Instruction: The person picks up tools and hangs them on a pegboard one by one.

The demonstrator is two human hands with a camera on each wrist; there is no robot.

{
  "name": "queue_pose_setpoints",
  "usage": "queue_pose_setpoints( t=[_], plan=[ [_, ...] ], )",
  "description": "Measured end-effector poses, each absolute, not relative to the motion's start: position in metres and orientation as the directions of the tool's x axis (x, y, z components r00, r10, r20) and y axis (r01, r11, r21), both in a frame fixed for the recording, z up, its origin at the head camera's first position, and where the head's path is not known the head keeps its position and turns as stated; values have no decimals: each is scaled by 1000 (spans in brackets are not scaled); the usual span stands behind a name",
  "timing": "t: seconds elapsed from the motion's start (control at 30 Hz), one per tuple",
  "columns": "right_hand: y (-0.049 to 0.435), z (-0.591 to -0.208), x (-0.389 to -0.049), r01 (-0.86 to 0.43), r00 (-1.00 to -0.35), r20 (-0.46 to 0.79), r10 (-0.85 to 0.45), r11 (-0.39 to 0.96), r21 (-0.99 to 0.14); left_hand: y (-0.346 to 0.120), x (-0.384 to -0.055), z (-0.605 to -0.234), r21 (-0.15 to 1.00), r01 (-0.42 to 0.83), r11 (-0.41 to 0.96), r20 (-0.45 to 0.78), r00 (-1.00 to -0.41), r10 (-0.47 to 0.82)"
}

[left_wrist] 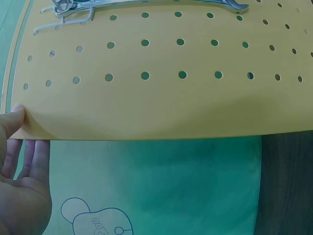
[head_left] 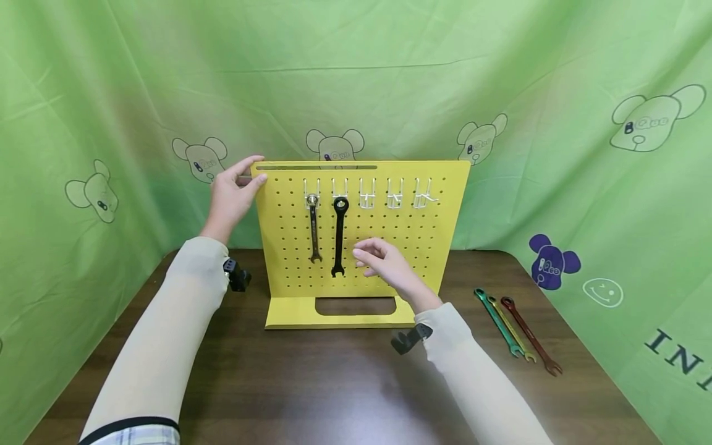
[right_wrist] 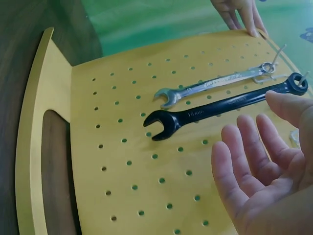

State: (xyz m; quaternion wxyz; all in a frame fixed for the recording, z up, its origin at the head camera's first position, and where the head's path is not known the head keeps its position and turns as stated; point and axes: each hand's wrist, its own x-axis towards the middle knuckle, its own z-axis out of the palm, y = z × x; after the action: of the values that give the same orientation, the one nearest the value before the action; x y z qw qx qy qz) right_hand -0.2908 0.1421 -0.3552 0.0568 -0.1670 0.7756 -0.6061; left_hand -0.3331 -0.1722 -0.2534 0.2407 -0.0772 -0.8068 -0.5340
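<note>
A yellow pegboard (head_left: 283, 247) stands upright on the table. My left hand (head_left: 229, 194) grips its upper left corner, thumb in front and fingers behind. From two of its white hooks hang a silver combination wrench (right_wrist: 210, 88) and, to the right, a larger black combination wrench (head_left: 339, 238) marked 14mm. Just right of the black wrench, my right hand (head_left: 392, 266) hovers before the board with its fingers loosely bent and nothing in them. In the right wrist view, the thumb overlaps the black wrench near its ring end; contact cannot be told.
Several white hooks line the board's upper part, one of them a hook (head_left: 395, 194) with nothing hung on it. Right of the board, a green wrench (head_left: 499, 322), a yellow wrench (head_left: 513, 330) and a red wrench (head_left: 531, 335) lie on the brown table (head_left: 334, 383). Green curtain (head_left: 356, 68) surrounds the table.
</note>
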Motion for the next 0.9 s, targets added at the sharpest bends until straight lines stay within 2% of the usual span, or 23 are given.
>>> queue_pose_setpoints(
  t=[0.6,0.9],
  plan=[
    [190,-346,-255,-272,-892,107,-439,332,-903,-174,-333,-254,821,375,430,470,-873,-135],
    [224,-358,-247,-196,-921,44,-387,364,-911,-173,-334,-254,810,381,445,479,-868,-130]
  ],
)
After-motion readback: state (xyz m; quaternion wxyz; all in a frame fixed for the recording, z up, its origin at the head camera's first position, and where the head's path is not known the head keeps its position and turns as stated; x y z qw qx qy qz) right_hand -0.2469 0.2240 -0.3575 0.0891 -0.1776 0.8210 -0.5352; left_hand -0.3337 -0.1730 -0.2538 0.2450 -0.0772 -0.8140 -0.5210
